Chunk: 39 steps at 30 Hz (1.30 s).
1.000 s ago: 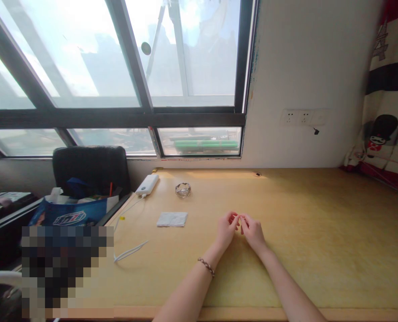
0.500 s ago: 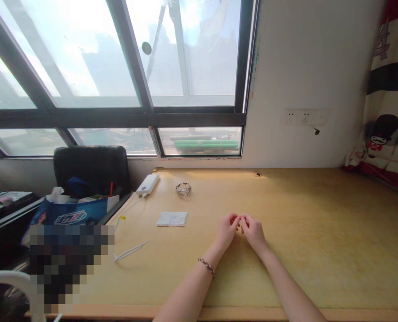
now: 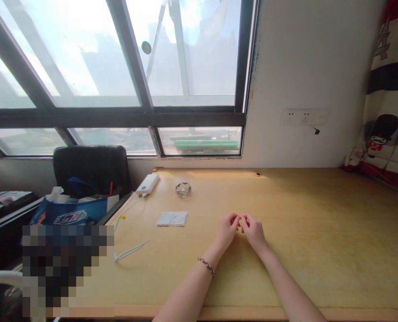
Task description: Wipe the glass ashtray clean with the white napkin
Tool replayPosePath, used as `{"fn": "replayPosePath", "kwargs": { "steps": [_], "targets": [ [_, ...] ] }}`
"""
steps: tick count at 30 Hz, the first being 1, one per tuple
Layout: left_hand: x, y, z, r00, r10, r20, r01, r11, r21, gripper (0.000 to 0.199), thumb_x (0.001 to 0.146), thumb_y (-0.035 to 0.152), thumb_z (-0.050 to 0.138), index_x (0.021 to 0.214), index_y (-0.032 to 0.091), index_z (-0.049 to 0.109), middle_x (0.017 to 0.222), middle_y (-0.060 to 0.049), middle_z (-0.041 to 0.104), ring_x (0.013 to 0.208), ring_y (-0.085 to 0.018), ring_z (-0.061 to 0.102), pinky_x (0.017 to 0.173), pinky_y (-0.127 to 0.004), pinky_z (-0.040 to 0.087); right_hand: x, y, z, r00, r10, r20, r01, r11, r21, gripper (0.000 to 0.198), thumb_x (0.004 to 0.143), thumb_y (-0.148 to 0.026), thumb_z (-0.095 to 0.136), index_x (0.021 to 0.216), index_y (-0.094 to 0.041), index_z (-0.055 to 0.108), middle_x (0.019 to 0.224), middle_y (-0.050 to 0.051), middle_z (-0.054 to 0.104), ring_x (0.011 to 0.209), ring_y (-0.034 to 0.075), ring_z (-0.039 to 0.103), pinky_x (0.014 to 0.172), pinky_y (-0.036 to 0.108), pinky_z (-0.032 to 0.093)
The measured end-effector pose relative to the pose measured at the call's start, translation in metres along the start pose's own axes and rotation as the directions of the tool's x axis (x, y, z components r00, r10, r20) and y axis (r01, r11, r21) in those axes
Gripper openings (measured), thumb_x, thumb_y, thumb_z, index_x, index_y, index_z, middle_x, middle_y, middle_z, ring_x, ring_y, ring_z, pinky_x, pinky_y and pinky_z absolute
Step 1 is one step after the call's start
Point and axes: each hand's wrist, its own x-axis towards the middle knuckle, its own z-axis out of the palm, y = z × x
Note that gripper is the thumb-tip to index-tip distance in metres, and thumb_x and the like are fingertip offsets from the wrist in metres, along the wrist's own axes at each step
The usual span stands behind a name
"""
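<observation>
Your left hand (image 3: pixel 226 231) and right hand (image 3: pixel 253 231) rest together on the table (image 3: pixel 319 232), near its middle, with curled fingers whose tips meet. I cannot tell if they pinch something small. A folded white napkin (image 3: pixel 172 218) lies well apart toward the left edge. A glass ashtray (image 3: pixel 183 189) and a white power bank (image 3: pixel 147 184) sit near the far left corner.

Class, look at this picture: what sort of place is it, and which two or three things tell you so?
Probably a desk in a home study or small office. A long wooden desk runs under a big window, a black office chair stands beside it, and a power bank with a white cable lies on top.
</observation>
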Motion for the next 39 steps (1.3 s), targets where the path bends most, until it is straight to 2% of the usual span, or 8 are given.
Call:
{"fn": "replayPosePath", "kwargs": {
  "steps": [19,39],
  "targets": [
    [0.0004,-0.0072,0.0013,1.000,0.003,0.003,-0.003,1.000,0.026,0.026,0.077,0.034,0.041,0.077,0.014,0.058,0.057,-0.001,0.057,0.048,-0.009,0.051,0.046,-0.018,0.039,-0.0005,-0.0037,-0.0018,1.000,0.016,-0.024,-0.016,1.000,0.015,0.029,0.082,-0.034,0.031,0.074,-0.017,0.053,0.046,-0.002,0.052,0.041,0.010,0.049,0.046,0.019,0.036],
    [-0.0005,-0.0026,0.0002,1.000,-0.003,0.003,0.003,0.999,0.046,0.026,0.077,0.034,0.040,0.072,0.014,0.057,0.056,-0.001,0.057,0.048,-0.009,0.051,0.046,-0.019,0.038,-0.0003,-0.0047,-0.0021,1.000,0.030,-0.010,-0.030,0.999,0.018,0.034,0.082,-0.039,0.029,0.076,-0.017,0.054,0.046,0.000,0.052,0.042,0.012,0.050,0.047,0.021,0.038]
  ]
}}
